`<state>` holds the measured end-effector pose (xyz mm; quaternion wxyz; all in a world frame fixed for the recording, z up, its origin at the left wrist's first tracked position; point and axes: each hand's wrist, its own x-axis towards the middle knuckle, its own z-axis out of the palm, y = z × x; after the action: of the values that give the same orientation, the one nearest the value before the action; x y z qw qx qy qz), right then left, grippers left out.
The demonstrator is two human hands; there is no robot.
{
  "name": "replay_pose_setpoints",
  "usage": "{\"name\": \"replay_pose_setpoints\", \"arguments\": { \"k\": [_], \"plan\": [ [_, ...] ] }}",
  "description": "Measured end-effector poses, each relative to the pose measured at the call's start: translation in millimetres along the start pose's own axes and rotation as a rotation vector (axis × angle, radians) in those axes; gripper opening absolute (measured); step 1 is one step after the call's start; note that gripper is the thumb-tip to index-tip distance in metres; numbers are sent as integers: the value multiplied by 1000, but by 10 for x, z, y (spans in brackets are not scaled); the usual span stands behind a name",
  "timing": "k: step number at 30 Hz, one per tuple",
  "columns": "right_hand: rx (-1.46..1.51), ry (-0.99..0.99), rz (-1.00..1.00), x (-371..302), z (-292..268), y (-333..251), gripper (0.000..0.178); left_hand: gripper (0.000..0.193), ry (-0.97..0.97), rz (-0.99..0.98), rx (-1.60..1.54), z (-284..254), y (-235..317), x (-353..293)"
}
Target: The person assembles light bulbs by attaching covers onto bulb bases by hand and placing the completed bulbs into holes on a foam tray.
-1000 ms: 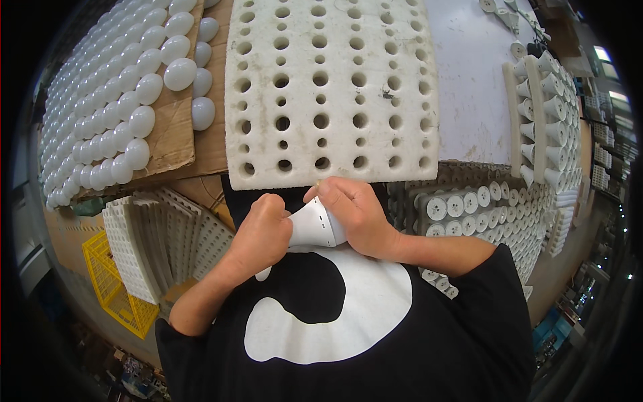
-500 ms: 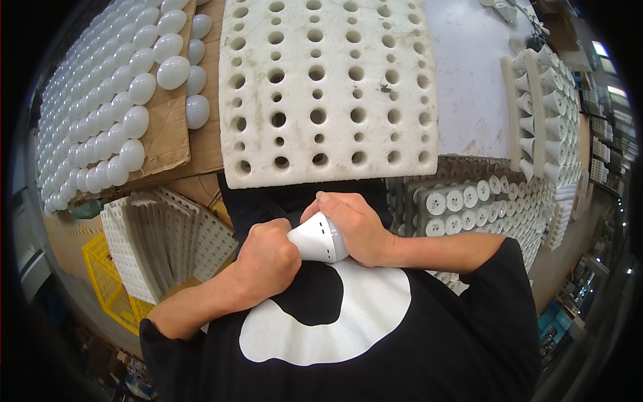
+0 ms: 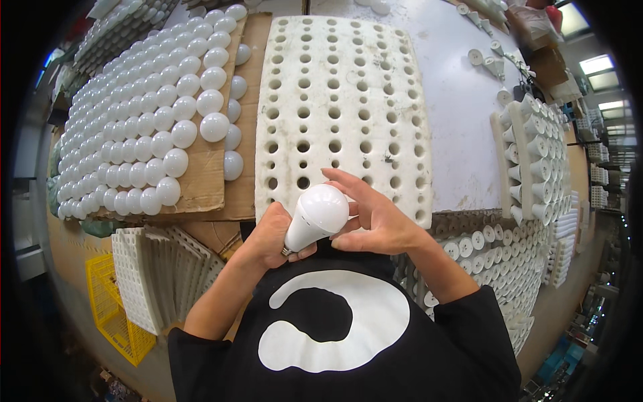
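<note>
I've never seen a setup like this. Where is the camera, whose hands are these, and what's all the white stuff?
There is no machine here, just a person working bare-handed. The camera sits on their head and looks down through a wide lens, so straight edges bend. The left hand holds a white bulb by its narrow end. The right hand is open beside the round end; whether its fingers touch is hard to tell. Ahead lies a foam block full of holes. To its left are rows of white domes and some cardboard; to its right, a pale tabletop.
</note>
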<state>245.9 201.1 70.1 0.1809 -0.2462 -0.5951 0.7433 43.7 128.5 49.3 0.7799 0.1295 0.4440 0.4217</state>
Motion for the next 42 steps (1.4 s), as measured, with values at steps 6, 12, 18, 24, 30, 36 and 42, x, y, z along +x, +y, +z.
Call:
{"name": "replay_pose_setpoints", "arguments": {
  "k": [6, 12, 18, 24, 30, 36, 42],
  "plan": [
    [-11, 84, -104, 50, 57, 52, 75, 15, 48, 99, 293, 14, -69, 174],
    [-194, 204, -109, 504, -320, -101, 69, 21, 377, 689, 941, -142, -3, 557],
    [-702, 483, -331, 1656, -1055, -366, 67, 10, 482, 956, 1672, -315, -231, 818],
    [-1080, 602, -436, 3208, -1428, -753, 68, 13, 513, 949, 1626, -403, -269, 836],
    [-1164, 617, -393, 3978, -1609, -586, 68, 14, 451, 978, 1609, -375, -194, 818],
    [-1406, 508, -161, 4113, -1335, -393, 72, 12, 464, 986, 1531, -405, -239, 843],
    [-1210, 611, -215, 3300, -1707, -430, 87, 16, 464, 939, 1345, -457, -120, 784]
  ]
}}
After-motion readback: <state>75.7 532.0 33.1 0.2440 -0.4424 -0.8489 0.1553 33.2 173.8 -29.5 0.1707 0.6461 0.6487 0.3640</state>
